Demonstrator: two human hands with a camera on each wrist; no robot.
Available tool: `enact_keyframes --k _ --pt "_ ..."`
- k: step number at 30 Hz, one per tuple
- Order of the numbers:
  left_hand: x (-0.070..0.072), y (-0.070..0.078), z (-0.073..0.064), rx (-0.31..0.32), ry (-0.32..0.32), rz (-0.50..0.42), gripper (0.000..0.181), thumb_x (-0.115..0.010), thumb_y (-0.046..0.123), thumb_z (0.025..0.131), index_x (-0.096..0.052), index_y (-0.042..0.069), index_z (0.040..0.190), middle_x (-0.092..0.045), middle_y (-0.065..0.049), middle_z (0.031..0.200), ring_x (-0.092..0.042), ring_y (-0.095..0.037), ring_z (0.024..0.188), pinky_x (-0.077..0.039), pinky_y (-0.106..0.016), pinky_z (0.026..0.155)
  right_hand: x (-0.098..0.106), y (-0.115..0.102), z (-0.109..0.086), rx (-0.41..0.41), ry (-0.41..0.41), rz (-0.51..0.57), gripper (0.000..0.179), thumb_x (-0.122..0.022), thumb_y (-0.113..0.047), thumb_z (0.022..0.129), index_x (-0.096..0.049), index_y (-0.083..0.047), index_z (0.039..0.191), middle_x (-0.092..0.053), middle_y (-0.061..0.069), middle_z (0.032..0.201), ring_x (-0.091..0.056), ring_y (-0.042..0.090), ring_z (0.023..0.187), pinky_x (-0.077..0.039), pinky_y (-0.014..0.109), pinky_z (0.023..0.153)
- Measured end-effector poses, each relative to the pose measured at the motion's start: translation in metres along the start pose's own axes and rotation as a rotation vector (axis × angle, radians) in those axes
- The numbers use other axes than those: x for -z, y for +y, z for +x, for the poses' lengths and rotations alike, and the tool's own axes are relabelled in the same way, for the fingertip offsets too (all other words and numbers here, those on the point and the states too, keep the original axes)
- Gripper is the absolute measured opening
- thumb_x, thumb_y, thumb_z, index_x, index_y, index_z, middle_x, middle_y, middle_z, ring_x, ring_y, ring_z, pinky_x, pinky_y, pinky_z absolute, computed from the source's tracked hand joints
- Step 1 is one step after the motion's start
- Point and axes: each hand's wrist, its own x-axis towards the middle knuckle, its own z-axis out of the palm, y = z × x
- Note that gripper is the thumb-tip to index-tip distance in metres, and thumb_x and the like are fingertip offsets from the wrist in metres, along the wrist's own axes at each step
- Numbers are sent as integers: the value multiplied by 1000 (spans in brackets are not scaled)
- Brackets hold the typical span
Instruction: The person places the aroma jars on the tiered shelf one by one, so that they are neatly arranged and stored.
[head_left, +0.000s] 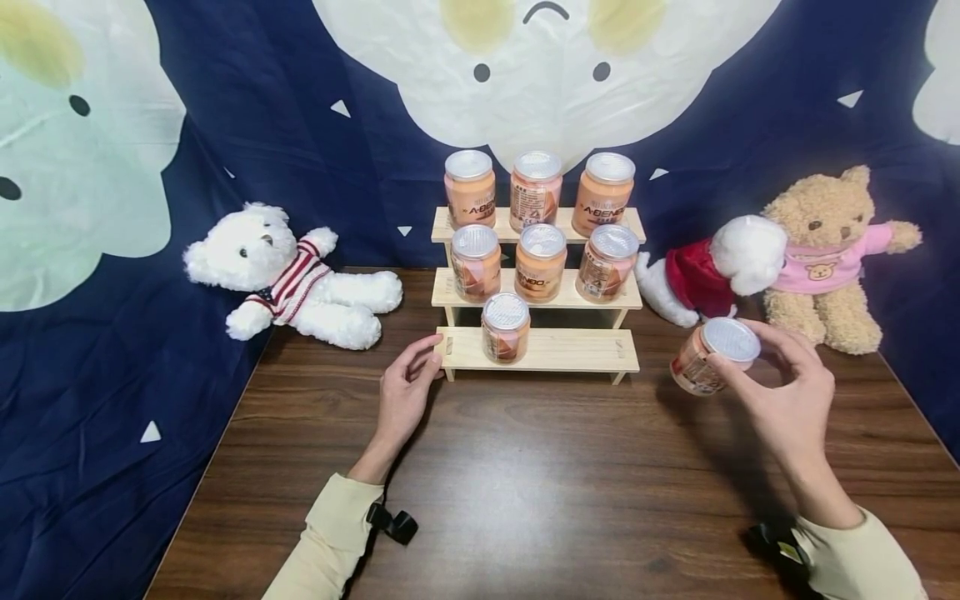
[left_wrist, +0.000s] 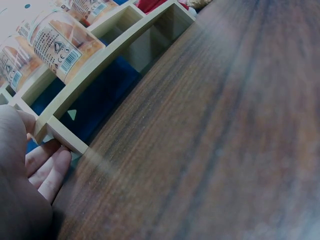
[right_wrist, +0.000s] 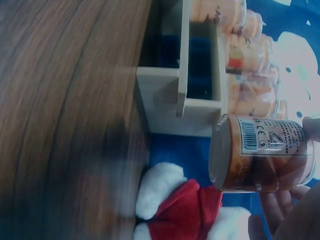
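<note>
A three-step wooden stand holds orange jars with silvery lids. A lone jar stands on the lowest step, left of its middle. My left hand grips the left end of that step; in the left wrist view its curled fingers lie by the step's leg. My right hand holds another jar by its upper part, tilted, in the air to the right of the stand. In the right wrist view this jar's barcode label shows, and its base points toward the table.
Three jars stand on the middle step and three jars on the top one. A white teddy bear lies at the left. On the right sit a white plush toy in red and a tan bear. A navy cloth hangs behind.
</note>
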Motion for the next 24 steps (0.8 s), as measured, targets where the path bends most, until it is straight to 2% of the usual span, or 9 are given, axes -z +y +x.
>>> enact_keyframes --k 7,15,19,24 --pt "1 -1 -1 -5 1 10 32 -69 3 109 -73 -1 140 -76 -23 135 -75 -1 104 -68 -23 90 -15 -11 -4 66 -34 60 60 -90 22 71 -77 10 128 -71 -13 115 -66 5 107 -55 10 95" --pt "1 0 -1 3 4 17 32 -69 2 109 -73 0 141 -77 -25 131 -76 -1 102 -68 -24 89 -37 -14 -6 158 -57 145 57 -89 21 70 -76 14 125 -73 -9 114 -66 5 107 -56 12 97" --pt "1 0 0 1 3 24 31 -69 3 109 -74 0 140 -77 -25 130 -76 -2 102 -68 -24 89 -48 -20 -9 170 -81 144 57 -90 19 71 -78 10 126 -73 -9 115 -66 5 108 -55 13 98" --pt "1 1 0 5 -2 22 31 -68 4 110 -74 2 140 -78 -23 130 -77 -3 102 -68 -27 90 -58 -25 -13 146 -127 143 61 -91 20 73 -78 6 130 -70 -6 118 -66 7 109 -57 13 97"
